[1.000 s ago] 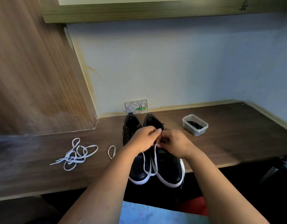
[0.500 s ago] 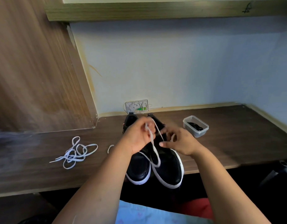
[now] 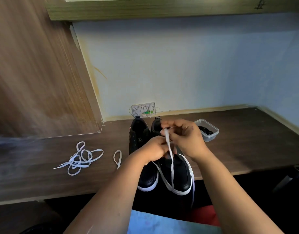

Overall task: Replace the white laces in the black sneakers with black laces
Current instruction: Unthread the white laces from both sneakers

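Two black sneakers with white soles stand side by side at the desk's front edge, the left sneaker (image 3: pixel 142 173) without a lace and the right sneaker (image 3: pixel 177 174) still threaded. My right hand (image 3: pixel 184 139) pinches the white lace (image 3: pixel 169 154) and holds it up above the right sneaker's opening. My left hand (image 3: pixel 155 150) grips the same lace lower down, over the eyelets. The lace's loose part hangs over the toe. Another white lace (image 3: pixel 81 157) lies tangled on the desk to the left. Black laces (image 3: pixel 207 130) lie in a clear plastic box (image 3: pixel 211 136).
The dark wooden desk (image 3: pixel 246 149) runs along a pale wall. A short white lace loop (image 3: pixel 117 157) lies just left of the sneakers. A small white junction box (image 3: pixel 143 110) sits against the wall behind them. A wooden panel closes off the left side.
My right hand has risen and taken the lace, pulling it upward. My left hand has dropped lower onto the right sneaker's eyelets. More lace now hangs free.
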The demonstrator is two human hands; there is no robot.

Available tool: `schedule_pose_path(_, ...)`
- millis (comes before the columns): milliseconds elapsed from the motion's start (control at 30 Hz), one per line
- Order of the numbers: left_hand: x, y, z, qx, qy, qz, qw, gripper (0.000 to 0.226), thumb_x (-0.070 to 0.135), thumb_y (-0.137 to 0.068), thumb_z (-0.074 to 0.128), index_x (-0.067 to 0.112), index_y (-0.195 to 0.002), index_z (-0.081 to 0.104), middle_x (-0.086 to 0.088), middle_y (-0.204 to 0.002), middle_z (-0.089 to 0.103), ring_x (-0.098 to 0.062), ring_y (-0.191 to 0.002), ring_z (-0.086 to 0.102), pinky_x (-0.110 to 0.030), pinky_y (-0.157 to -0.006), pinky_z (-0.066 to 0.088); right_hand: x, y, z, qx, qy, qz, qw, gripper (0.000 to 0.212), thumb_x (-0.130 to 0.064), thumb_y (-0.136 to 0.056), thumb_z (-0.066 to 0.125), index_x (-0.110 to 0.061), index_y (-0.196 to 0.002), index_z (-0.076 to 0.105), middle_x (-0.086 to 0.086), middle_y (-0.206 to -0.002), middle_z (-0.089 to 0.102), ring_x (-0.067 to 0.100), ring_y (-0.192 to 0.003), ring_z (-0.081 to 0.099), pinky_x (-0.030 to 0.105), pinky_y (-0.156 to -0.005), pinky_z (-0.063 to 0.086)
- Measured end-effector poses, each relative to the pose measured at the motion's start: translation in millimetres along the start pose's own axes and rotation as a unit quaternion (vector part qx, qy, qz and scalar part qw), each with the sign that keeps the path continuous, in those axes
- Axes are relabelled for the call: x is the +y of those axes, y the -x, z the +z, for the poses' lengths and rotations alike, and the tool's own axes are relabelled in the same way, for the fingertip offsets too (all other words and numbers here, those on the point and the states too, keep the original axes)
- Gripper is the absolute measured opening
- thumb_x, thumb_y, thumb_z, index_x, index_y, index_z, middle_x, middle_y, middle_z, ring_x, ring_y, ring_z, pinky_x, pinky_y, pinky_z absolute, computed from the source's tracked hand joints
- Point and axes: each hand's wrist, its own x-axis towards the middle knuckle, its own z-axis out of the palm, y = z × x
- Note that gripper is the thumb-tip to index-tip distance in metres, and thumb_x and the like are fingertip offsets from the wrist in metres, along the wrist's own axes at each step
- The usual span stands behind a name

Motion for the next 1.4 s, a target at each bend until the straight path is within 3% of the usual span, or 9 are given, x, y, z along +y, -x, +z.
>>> schedule_pose_path(133,7.9,-3.6,-9.1,0.078,0.189,0.043,0.978,0.035,0.017,-0.101,0.045,0.009,-0.072,0.062,-0.003,-0.060,0.057,-0.010,-0.052,0.049,-0.022,-0.053,0.036,16.5,-4.4,-18.2,0.042,0.172,-0.006,0.984,0.035,-0.012,-0.083,0.074,-0.021,-0.116,0.064,-0.004,-0.105,0.066,0.011,-0.086,0.065,0.024,-0.079,0.054)
schedule_pose_path(300,23.1,-1.2,-22.0,0.051,0.565,0.086,0.819,0.017,0.020,-0.084,0.057,0.006,-0.076,0.056,-0.003,-0.061,0.055,-0.010,-0.048,0.048,-0.017,-0.047,0.033,31.0,-4.1,-28.9,-0.158,0.378,0.084,0.908,0.008,-0.025,-0.082,0.074,-0.018,-0.083,0.070,-0.009,-0.072,0.062,0.010,-0.072,0.057,0.015,-0.064,0.041)
schedule_pose_path(433,7.0,-2.6,-26.4,0.007,0.385,0.040,0.922,0.031,0.005,-0.080,0.064,0.013,-0.109,0.064,0.002,-0.066,0.051,-0.005,-0.048,0.040,-0.014,-0.046,0.031,32.8,-4.9,-19.8,-0.063,0.284,0.009,0.957,0.015,-0.022,-0.084,0.072,-0.021,-0.071,0.066,-0.010,-0.061,0.058,0.002,-0.058,0.049,0.024,-0.062,0.038)
schedule_pose_path(633,1.5,0.1,-13.8,-0.044,0.193,-0.092,0.976,0.019,0.001,-0.092,0.057,0.012,-0.078,0.065,0.000,-0.065,0.066,-0.009,-0.056,0.054,-0.017,-0.055,0.043,6.8,-3.5,-6.3,-0.029,-0.035,-0.031,0.998,0.010,-0.001,-0.086,0.067,-0.011,-0.088,0.071,0.009,-0.077,0.068,0.021,-0.070,0.062,0.031,-0.069,0.054)
schedule_pose_path(833,11.2,0.8,-20.9,-0.013,0.495,-0.006,0.869,0.032,0.010,-0.085,0.040,0.011,-0.059,0.058,0.000,-0.056,0.049,-0.009,-0.047,0.043,-0.018,-0.049,0.033,28.9,-6.1,-29.0,-0.121,0.159,0.154,0.968,0.052,-0.052,-0.075,0.074,-0.034,-0.119,0.055,0.003,-0.087,0.061,0.016,-0.079,0.059,0.038,-0.076,0.051)
schedule_pose_path(967,13.1,1.1,-27.5,0.022,0.599,0.075,0.797,0.027,0.019,-0.078,0.042,0.010,-0.055,0.054,0.000,-0.050,0.043,-0.011,-0.042,0.037,-0.022,-0.048,0.030,34.7,-1.4,-26.2,-0.216,0.307,0.179,0.909,0.007,-0.028,-0.092,0.062,-0.022,-0.089,0.065,-0.005,-0.075,0.063,0.007,-0.067,0.058,0.020,-0.065,0.045)
schedule_pose_path(1133,0.9,-2.4,-26.1,0.085,0.228,-0.046,0.969,0.034,0.008,-0.082,0.041,0.016,-0.108,0.061,0.000,-0.054,0.040,-0.008,-0.040,0.028,-0.019,-0.040,0.019,15.4,-3.1,-11.9,-0.060,0.200,0.061,0.976,0.032,-0.027,-0.100,0.049,-0.015,-0.073,0.061,-0.002,-0.065,0.063,0.008,-0.057,0.057,0.025,-0.063,0.047)
schedule_pose_path(1267,3.6,0.7,-8.0,0.008,0.099,-0.059,0.993,0.026,-0.001,-0.089,0.047,0.021,-0.088,0.059,0.006,-0.056,0.049,-0.005,-0.046,0.039,-0.016,-0.044,0.028,3.7,-1.0,-5.9,-0.063,0.212,-0.013,0.975,0.030,-0.029,-0.099,0.051,-0.018,-0.071,0.055,-0.004,-0.062,0.059,0.004,-0.057,0.052,0.025,-0.061,0.042)
schedule_pose_path(1400,2.6,-2.1,-1.9,0.033,0.111,-0.086,0.990,0.026,0.013,-0.100,0.042,0.018,-0.082,0.060,0.001,-0.064,0.052,-0.008,-0.053,0.037,-0.018,-0.049,0.028,17.1,-2.1,-11.9,-0.055,0.261,0.018,0.964,0.021,-0.034,-0.094,0.057,-0.020,-0.108,0.050,-0.001,-0.080,0.063,0.008,-0.071,0.061,0.027,-0.067,0.047)
